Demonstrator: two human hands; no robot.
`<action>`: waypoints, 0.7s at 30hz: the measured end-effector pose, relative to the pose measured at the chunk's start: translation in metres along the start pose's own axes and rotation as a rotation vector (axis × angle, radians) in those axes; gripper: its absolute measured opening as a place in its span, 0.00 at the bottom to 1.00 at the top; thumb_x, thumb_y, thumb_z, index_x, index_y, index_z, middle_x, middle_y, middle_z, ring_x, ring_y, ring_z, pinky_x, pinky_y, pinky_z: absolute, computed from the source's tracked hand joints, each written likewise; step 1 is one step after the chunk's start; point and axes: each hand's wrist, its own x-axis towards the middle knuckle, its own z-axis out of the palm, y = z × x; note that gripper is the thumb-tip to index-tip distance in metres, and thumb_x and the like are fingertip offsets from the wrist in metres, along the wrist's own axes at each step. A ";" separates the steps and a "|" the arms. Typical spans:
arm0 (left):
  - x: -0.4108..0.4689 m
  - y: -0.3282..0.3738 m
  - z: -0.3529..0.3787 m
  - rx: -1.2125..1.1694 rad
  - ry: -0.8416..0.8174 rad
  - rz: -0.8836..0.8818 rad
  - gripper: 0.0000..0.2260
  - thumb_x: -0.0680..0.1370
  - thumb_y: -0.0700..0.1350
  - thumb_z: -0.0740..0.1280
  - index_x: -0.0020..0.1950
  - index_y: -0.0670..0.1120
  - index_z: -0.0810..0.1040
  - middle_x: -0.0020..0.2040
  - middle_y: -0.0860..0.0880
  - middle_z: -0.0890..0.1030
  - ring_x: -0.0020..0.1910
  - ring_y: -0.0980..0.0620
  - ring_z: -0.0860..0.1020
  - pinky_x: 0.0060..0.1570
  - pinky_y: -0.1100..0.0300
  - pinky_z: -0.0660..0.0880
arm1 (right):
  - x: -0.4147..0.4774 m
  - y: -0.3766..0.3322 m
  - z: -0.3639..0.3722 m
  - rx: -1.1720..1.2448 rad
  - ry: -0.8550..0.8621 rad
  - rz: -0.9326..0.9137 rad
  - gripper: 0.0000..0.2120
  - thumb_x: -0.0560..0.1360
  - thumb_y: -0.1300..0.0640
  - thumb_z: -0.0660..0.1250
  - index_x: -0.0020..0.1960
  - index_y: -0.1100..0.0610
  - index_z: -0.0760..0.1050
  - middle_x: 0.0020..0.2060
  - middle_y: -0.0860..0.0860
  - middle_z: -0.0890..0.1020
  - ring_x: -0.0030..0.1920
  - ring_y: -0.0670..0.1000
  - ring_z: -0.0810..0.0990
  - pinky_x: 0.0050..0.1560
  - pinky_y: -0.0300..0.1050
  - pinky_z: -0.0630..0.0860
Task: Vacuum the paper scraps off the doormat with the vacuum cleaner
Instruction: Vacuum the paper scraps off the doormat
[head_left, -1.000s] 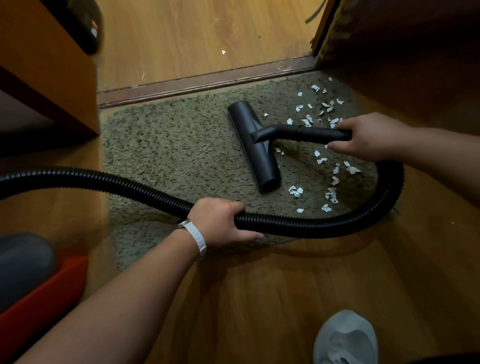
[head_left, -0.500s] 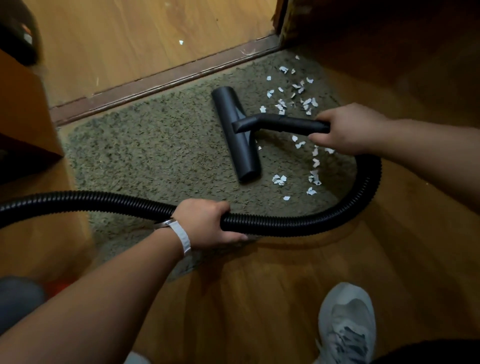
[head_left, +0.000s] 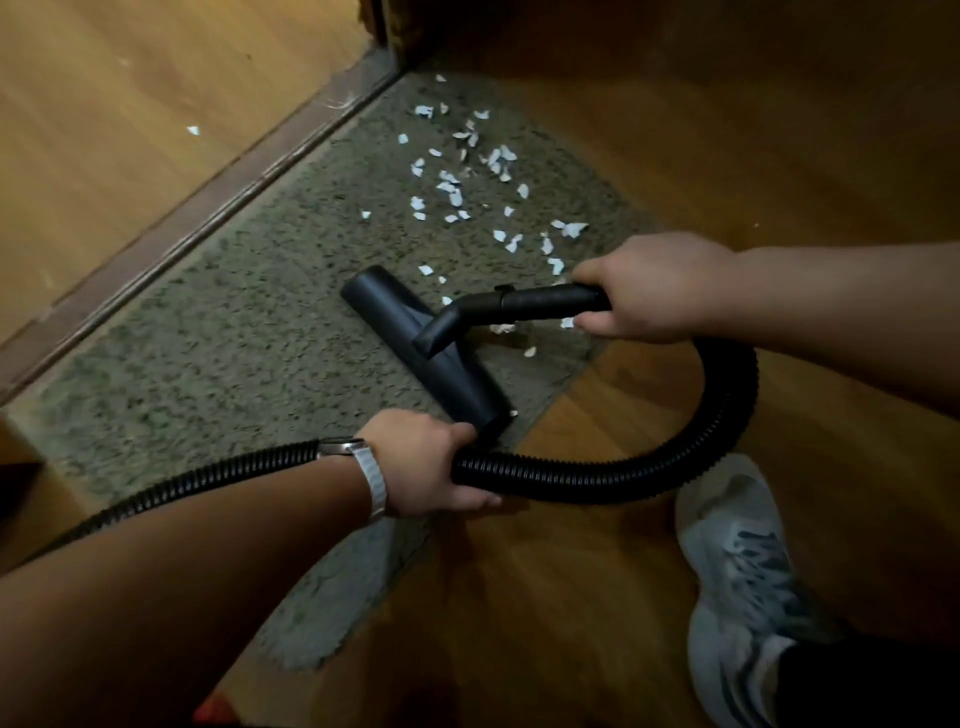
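A shaggy grey-green doormat (head_left: 234, 332) lies on the wood floor. Several white paper scraps (head_left: 457, 182) are scattered over its far right part. The black vacuum floor head (head_left: 415, 343) rests on the mat, just left of the scraps. My right hand (head_left: 654, 286) grips the black wand handle (head_left: 535, 301) joined to the head. From there the ribbed black hose (head_left: 717, 431) loops round to the right and back to the left. My left hand (head_left: 426, 462), a white band on its wrist, grips that hose near the mat's near edge.
A brown door threshold strip (head_left: 208, 208) runs along the mat's far edge, with lighter floor and one stray scrap (head_left: 193, 130) beyond. A dark door frame (head_left: 389, 26) stands at the top. My grey sneaker (head_left: 748, 582) is on the floor at lower right.
The view has swung and turned, so the mat now lies diagonally. The floor head has slid toward the mat's near edge, close to my left hand. Both hands keep their grips.
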 end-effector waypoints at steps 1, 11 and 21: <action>0.004 0.003 0.001 0.017 -0.008 0.026 0.30 0.69 0.77 0.58 0.56 0.55 0.73 0.44 0.53 0.80 0.41 0.51 0.80 0.41 0.56 0.79 | -0.007 0.003 0.006 0.010 -0.007 0.002 0.11 0.78 0.40 0.61 0.53 0.46 0.73 0.35 0.47 0.75 0.33 0.48 0.72 0.31 0.45 0.67; 0.005 0.028 0.009 0.112 0.002 0.111 0.30 0.71 0.75 0.60 0.60 0.53 0.74 0.41 0.53 0.78 0.38 0.51 0.78 0.36 0.60 0.73 | -0.058 0.023 0.054 0.003 0.027 0.064 0.15 0.78 0.37 0.61 0.59 0.44 0.73 0.33 0.44 0.72 0.34 0.49 0.72 0.28 0.43 0.63; -0.004 0.051 -0.009 0.210 0.030 0.054 0.28 0.70 0.76 0.60 0.52 0.53 0.74 0.41 0.51 0.80 0.38 0.49 0.79 0.36 0.59 0.74 | -0.072 0.033 0.058 0.113 0.018 0.106 0.12 0.78 0.38 0.62 0.53 0.46 0.74 0.37 0.47 0.77 0.38 0.50 0.76 0.33 0.46 0.71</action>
